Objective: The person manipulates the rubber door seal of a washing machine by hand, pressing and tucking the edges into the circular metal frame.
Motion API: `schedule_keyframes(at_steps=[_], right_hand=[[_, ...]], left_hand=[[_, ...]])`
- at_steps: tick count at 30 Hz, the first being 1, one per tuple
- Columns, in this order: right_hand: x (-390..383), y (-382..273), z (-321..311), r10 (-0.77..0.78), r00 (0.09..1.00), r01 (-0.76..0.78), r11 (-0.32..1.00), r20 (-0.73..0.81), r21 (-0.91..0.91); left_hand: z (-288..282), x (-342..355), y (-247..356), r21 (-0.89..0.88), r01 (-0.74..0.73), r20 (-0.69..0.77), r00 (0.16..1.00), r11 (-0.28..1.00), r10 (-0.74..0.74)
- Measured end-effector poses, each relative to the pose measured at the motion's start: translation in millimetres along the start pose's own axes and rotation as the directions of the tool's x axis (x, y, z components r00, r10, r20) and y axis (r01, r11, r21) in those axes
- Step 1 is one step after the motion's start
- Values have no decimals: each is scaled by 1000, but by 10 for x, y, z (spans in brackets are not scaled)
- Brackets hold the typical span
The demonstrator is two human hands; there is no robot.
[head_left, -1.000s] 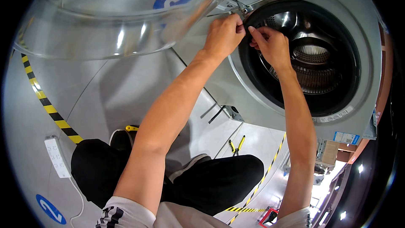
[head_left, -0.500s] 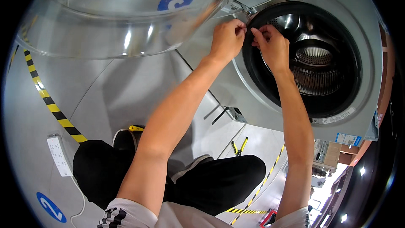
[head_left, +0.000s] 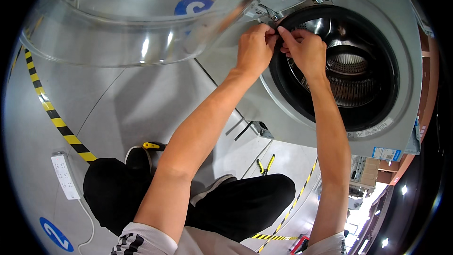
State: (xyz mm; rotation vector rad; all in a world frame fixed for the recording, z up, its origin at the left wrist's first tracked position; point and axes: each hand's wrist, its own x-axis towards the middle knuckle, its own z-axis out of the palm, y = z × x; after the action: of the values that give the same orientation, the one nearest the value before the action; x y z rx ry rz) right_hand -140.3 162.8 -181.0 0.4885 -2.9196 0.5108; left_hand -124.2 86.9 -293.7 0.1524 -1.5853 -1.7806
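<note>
A grey washing machine (head_left: 296, 133) stands at the right, its steel drum (head_left: 348, 63) showing through the opening. A black rubber door seal (head_left: 284, 87) rings that opening. My right hand (head_left: 306, 53) pinches the seal's upper left part, with the thumb at the rim and the curled fingers just inside. Close beside it, my left hand (head_left: 255, 49) is closed in a pinch at the seal's outer edge. Whatever lies between the left fingertips is hidden. The open door's clear bowl (head_left: 137, 42) fills the upper left, and its hinge (head_left: 274, 15) sits just above my hands.
On the floor lie yellow-and-black pliers (head_left: 266, 165), a yellow-handled tool (head_left: 153, 146) by my shoe, and a white power strip (head_left: 65, 176) with its cord. A small metal bracket (head_left: 261, 130) is by the machine's lower corner. Striped tape (head_left: 60, 123) crosses the floor at left.
My right thumb has moved up and left, nearer to my left fingertips. The view has shifted slightly; both hands stay at the seal's upper left.
</note>
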Motion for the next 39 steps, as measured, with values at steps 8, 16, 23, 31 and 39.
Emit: schedule_keyframes(at_steps=[8, 16, 23, 31, 39], right_hand=[[117, -35, 36, -6, 999, 4, 999, -43, -38], [107, 74, 4, -54, 998, 51, 996, 29, 66], [119, 146, -32, -64, 989, 34, 975, 131, 218], [140, 242, -27, -124, 985, 97, 972, 117, 212], [131, 179, -43, -116, 986, 94, 978, 116, 184]], left_hand=[[40, 3, 33, -2, 4, -36, 999, 1000, -4], [-12, 70, 41, -30, 56, 8, 998, 998, -56], [-55, 115, 23, -35, 47, 36, 998, 998, -46], [-66, 141, 89, 14, -184, 11, 983, 983, 184], [-90, 190, 102, 103, -290, 48, 957, 952, 286]])
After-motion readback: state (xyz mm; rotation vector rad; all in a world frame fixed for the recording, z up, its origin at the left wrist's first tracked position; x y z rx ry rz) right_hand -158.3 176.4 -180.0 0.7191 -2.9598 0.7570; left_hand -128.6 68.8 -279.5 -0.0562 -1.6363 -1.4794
